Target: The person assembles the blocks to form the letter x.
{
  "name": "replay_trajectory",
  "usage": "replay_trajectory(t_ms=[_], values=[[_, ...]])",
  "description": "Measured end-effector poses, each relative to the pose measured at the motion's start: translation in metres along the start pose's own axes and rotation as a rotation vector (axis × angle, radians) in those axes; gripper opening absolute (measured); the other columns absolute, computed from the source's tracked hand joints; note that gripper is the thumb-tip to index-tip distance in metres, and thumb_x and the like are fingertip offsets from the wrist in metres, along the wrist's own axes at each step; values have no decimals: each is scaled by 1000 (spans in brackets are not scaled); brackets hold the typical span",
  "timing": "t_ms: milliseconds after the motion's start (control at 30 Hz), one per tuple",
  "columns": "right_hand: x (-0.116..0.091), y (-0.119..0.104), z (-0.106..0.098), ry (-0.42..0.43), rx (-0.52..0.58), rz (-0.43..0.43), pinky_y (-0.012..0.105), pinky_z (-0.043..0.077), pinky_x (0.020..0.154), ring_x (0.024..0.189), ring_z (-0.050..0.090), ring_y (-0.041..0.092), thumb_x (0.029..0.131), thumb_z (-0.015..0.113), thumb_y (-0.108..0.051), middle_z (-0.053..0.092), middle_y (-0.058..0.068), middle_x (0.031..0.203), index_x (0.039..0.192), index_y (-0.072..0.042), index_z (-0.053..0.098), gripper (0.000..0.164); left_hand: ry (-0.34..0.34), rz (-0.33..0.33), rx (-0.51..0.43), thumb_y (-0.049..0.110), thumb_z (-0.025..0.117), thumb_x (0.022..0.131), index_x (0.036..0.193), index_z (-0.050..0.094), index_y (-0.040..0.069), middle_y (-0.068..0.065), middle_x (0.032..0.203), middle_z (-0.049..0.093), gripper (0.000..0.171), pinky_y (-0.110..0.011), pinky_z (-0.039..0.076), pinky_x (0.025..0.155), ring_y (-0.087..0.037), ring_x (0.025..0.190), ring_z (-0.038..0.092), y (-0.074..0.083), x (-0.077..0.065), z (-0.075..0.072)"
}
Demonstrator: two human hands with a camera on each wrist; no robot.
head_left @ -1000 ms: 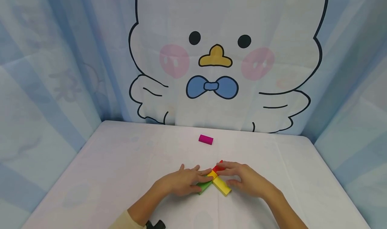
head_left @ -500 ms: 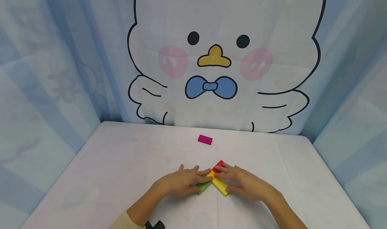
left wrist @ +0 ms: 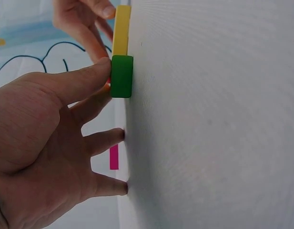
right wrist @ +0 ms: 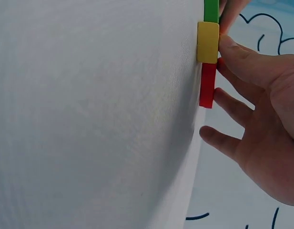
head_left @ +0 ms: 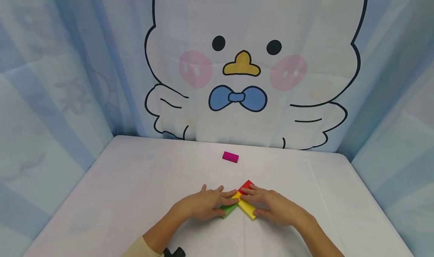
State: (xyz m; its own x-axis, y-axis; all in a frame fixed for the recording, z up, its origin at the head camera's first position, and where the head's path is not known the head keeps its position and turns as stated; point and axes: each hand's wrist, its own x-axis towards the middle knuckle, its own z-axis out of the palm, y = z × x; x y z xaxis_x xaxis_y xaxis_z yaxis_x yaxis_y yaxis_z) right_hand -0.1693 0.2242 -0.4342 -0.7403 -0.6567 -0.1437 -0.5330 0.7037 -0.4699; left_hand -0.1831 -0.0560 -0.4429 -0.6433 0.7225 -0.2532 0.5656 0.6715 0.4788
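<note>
In the head view, a green block, a yellow block, a red block and an orange-yellow piece lie flat, meeting in a cross-like figure. My left hand spreads its fingers over the green and orange-yellow pieces; its thumb touches the top of the green block in the left wrist view. My right hand has its thumb on the outer end of the yellow block and its extended fingers at the red block. Both hands partly hide the pieces.
A magenta block lies apart, farther back on the white-covered table. Behind the table hangs a curtain with a cartoon bird, and pale blue curtains close off both sides. A black object sits by the left sleeve.
My right hand has shifted slightly left and toward me; its thumb has come onto the yellow block and more of the red block shows. My left hand stays in place.
</note>
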Motion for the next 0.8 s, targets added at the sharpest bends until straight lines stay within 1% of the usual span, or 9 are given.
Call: replay_trajectory(t_ms=[333, 600, 700, 800], values=[[1, 0, 0, -2, 19, 4, 59, 38, 118, 156, 34, 30, 97, 72, -15, 48, -5, 162, 150, -23, 58, 55, -10, -20, 12, 35, 66, 102, 154, 47, 45, 20, 166, 36, 57, -77, 24, 117, -32, 157, 34, 3, 1, -1], [0, 1, 0, 9, -3, -4, 58, 39, 117, 155, 36, 31, 97, 73, -14, 50, -4, 160, 150, -23, 59, 56, -13, -5, 8, 32, 64, 103, 154, 48, 45, 20, 166, 35, 55, -76, 26, 117, -30, 156, 35, 3, 3, -5], [1, 1, 1, 11, 1, -9, 58, 39, 118, 155, 36, 30, 97, 73, -14, 50, -4, 160, 150, -24, 59, 56, -18, 10, 5, 28, 63, 104, 155, 48, 41, 17, 166, 37, 54, -72, 29, 119, -28, 155, 37, 1, 1, -10], [1, 1, 1, 11, 6, -15, 58, 39, 118, 155, 36, 30, 97, 73, -14, 51, -5, 160, 150, -24, 59, 56, -12, 14, -8, 26, 62, 105, 155, 49, 37, 13, 165, 40, 53, -63, 33, 121, -23, 153, 41, -2, 1, -15]])
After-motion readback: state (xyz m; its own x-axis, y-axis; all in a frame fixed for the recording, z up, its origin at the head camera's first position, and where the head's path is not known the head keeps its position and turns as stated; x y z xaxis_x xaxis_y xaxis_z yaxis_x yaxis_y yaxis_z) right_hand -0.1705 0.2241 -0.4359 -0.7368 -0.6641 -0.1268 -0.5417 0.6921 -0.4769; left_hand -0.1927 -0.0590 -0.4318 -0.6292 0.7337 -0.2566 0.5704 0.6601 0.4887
